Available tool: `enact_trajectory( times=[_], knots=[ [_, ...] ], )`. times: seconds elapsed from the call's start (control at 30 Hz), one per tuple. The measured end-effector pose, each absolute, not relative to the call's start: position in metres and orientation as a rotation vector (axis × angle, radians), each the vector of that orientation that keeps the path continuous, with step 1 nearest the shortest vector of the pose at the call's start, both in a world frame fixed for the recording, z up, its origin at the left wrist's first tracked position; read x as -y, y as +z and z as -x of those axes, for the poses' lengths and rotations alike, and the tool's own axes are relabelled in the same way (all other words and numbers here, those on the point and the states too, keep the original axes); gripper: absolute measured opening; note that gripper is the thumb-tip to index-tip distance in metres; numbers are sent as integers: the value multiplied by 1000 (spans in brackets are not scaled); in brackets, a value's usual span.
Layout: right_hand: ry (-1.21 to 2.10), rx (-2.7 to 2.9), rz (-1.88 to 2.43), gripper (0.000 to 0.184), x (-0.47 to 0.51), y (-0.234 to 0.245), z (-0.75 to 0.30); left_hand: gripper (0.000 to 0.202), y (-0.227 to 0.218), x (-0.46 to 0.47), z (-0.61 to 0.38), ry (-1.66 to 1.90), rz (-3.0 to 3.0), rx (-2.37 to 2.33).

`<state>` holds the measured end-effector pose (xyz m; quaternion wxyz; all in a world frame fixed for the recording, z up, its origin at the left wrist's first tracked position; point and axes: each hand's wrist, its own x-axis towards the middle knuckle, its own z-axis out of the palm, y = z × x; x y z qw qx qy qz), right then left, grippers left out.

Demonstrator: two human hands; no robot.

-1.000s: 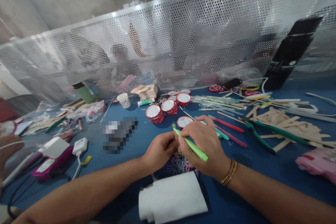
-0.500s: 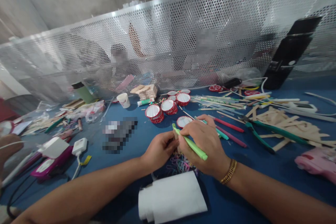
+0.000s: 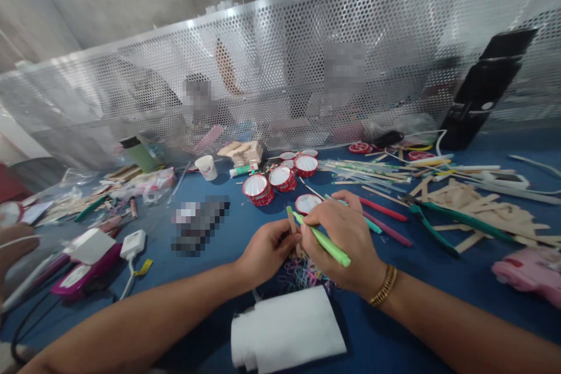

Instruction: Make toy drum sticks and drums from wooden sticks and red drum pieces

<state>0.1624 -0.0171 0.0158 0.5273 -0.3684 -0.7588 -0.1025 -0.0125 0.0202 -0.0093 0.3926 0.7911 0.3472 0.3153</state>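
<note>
My left hand (image 3: 268,250) is closed, pinching a flat wooden craft stick (image 3: 293,224) upright between thumb and fingers. The top end of the stick looks lime green. In my right hand (image 3: 344,234) is a lime-green marker (image 3: 329,247), gripped like a pen with its tip pointing toward the stick's upper part. Whether the tip touches the wood I cannot tell. Below both hands lies a heap of colourful small loops (image 3: 298,273), partly hidden. A white roll of paper or cloth (image 3: 294,327) lies closest to me.
Red-rimmed round lids (image 3: 258,186) are stacked beyond my hands. Green-handled pliers (image 3: 433,228) and loose craft sticks (image 3: 486,204) lie at right. A pixelated dark object (image 3: 199,225) and a magenta device (image 3: 83,273) are at left, beside another person's hand (image 3: 17,245). A perforated metal screen (image 3: 272,70) stands behind.
My right hand and the marker have shifted slightly right, showing more of the craft stick. The left hand has stayed nearly still.
</note>
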Motion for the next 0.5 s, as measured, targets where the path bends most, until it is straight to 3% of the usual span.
enact_trajectory(
  times=[0.5],
  knots=[
    [-257, 1835, 885, 9, 18, 17, -161, 30, -7, -20, 12, 822, -2051, -864]
  ],
)
